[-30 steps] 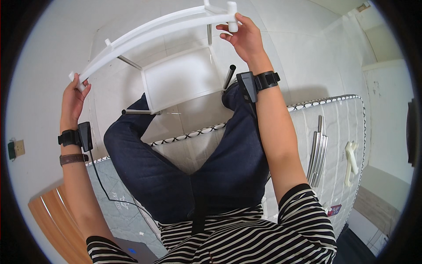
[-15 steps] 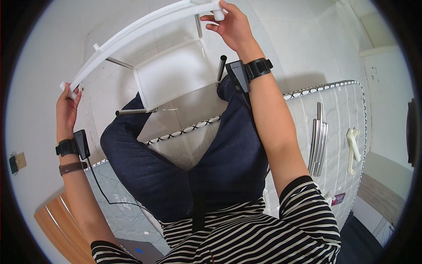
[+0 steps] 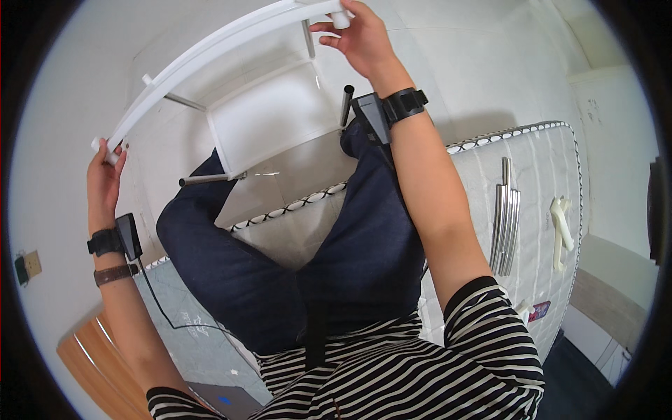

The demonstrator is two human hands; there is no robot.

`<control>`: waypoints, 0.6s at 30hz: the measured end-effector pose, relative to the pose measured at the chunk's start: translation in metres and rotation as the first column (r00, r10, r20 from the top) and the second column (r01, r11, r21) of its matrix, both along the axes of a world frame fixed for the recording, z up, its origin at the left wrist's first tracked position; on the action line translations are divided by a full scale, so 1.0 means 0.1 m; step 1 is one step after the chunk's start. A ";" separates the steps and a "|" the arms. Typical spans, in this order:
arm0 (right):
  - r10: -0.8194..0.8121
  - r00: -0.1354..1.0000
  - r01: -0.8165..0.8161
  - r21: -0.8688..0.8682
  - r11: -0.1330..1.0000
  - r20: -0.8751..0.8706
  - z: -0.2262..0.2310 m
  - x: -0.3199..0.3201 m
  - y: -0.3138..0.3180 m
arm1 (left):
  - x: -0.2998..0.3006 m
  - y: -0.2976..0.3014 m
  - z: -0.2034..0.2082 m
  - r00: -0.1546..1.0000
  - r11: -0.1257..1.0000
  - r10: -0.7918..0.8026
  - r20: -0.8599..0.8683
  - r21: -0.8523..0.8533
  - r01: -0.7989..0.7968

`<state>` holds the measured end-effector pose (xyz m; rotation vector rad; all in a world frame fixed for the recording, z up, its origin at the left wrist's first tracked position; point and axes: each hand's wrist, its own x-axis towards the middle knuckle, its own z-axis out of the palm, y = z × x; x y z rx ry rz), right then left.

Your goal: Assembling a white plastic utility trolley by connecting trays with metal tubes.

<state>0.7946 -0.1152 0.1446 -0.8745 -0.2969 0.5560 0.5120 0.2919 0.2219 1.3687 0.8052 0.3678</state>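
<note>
A white plastic shelf panel (image 3: 210, 47) is held up at the far side, its long edge arching between my two hands. At its left end, my left hand (image 3: 103, 183) pinches the corner, where a short white socket sticks out. My right hand (image 3: 362, 43) grips the far right corner beside another white socket, some fingers standing apart from it. Below lies a second white panel (image 3: 273, 115), between my lower legs. Metal tubes rise from it, one at the back left (image 3: 185, 102) and one at the back right (image 3: 309, 40), apparently reaching the upper panel.
Two shorter dark-ended tubes, at left (image 3: 208, 180) and right (image 3: 347, 105), project from the lower panel's near corners. On the mattress (image 3: 535, 161) at right lie several loose metal tubes (image 3: 505, 224) and white plastic brackets (image 3: 561, 234). A wooden piece (image 3: 98, 367) stands at lower left.
The whole view has shifted slightly, with the rack and my hands a little further left. Both hands keep their hold on the upper panel.
</note>
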 end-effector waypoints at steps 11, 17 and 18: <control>-0.018 0.999 0.022 -0.085 0.996 0.049 0.06 -0.02 -0.01 | 0.00 0.24 0.02 0.999 0.999 -0.018 -0.033 -0.029 0.017; 0.011 0.993 0.017 -0.229 0.973 0.120 -0.01 0.08 -0.16 | -0.07 0.11 -0.09 0.996 1.000 -0.023 -0.081 0.002 0.024; 0.010 0.993 0.018 -0.231 0.973 0.120 -0.05 0.06 -0.16 | -0.10 0.07 -0.13 0.996 1.000 -0.020 -0.085 0.023 0.022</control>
